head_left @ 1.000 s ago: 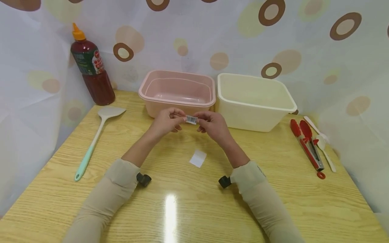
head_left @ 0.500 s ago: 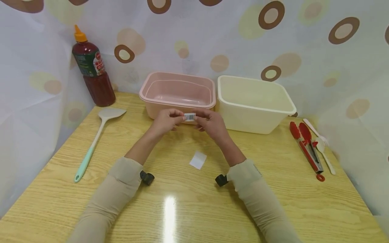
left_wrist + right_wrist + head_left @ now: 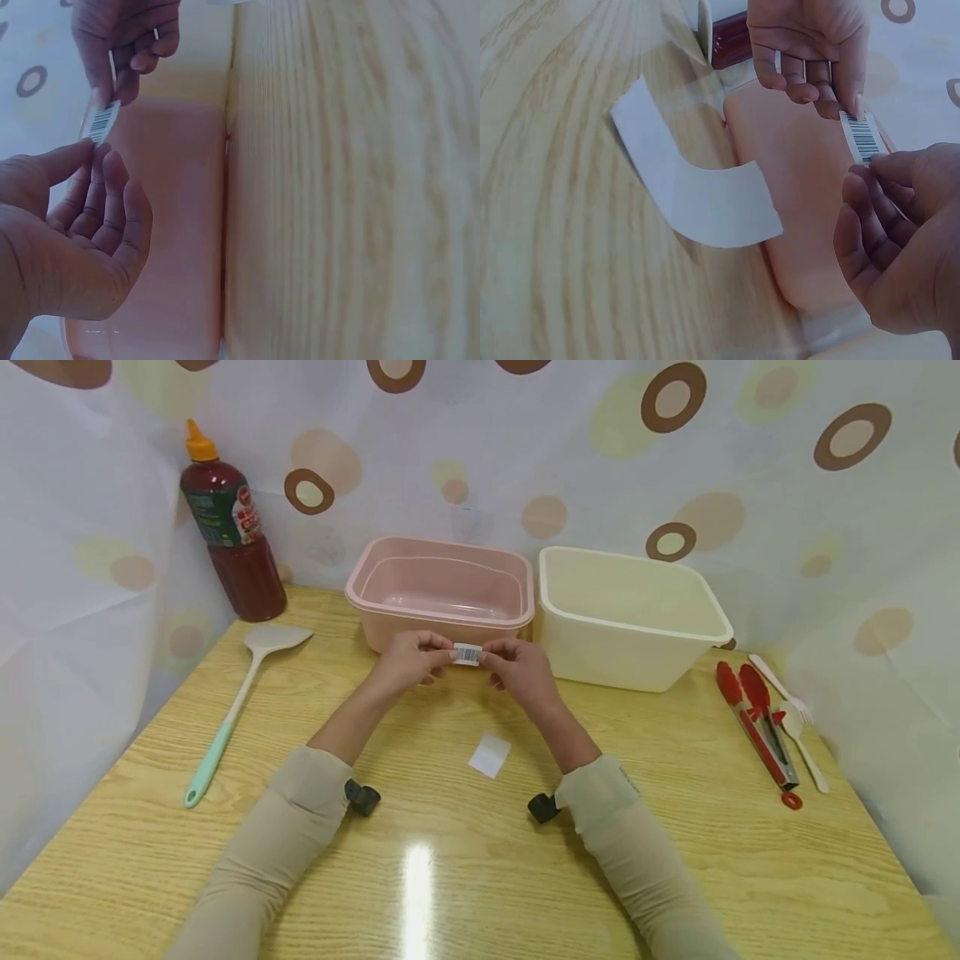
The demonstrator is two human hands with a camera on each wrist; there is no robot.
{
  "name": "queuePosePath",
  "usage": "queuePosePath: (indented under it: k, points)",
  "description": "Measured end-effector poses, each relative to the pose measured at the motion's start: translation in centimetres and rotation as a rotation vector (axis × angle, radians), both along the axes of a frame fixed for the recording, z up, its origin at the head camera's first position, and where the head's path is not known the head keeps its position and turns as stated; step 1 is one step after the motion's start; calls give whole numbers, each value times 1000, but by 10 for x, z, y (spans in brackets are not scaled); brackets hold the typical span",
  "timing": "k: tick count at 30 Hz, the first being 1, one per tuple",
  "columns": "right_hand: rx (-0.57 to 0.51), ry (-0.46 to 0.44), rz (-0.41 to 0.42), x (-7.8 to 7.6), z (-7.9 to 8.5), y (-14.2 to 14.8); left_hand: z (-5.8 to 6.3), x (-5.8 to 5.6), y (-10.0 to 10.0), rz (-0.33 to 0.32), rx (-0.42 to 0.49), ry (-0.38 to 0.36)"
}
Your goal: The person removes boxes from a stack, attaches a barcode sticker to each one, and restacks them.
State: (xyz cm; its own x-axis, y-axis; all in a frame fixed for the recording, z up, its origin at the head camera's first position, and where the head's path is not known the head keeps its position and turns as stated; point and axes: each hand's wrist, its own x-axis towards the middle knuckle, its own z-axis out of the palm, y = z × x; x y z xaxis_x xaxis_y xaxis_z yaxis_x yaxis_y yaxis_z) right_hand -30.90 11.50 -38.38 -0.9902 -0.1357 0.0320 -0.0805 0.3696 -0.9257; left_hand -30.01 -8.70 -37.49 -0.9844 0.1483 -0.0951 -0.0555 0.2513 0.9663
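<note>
From my end I see a small white label with a black barcode (image 3: 467, 654) held in the air between two bare hands, so I take it as the middle of my clock. At nine o'clock the left hand (image 3: 412, 660) pinches one end between thumb and fingers; at three the right hand (image 3: 522, 672) pinches the other — both grips are together, clamped on the label.

Below them spreads a pale yellow wood-grain table (image 3: 480, 860), with a bright white streak of glare (image 3: 417, 902) near half past six. At six a creased white slip of paper (image 3: 490, 755) lies on the wood; my right wrist view shows it curled.

Just behind the hands, towards eleven, sits a pink plastic tub (image 3: 442, 572), with a cream plastic tub (image 3: 615, 647) beside it at two. A tall dark-red sauce bottle with an orange cap (image 3: 243, 568) stands at ten. Near its foot lies a beige spatula with a mint handle (image 3: 251, 668), the handle running towards eight. Past three o'clock rest red-and-steel tongs (image 3: 763, 745), a pale fork (image 3: 777, 683) and a pale spoon (image 3: 791, 722).

White sheeting printed with brown rings (image 3: 480, 452) walls the far side — and both flanks.
</note>
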Motion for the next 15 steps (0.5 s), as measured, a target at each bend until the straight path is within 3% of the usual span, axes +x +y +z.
queuePosePath:
  k: [7, 15]
  points:
    - [7, 52, -58, -1, -5, -4, 0, 1, -2, -13, -33, -29]
    - [5, 67, -64, 2, -9, -9, -2, 3, -2, -8, 5, -53]
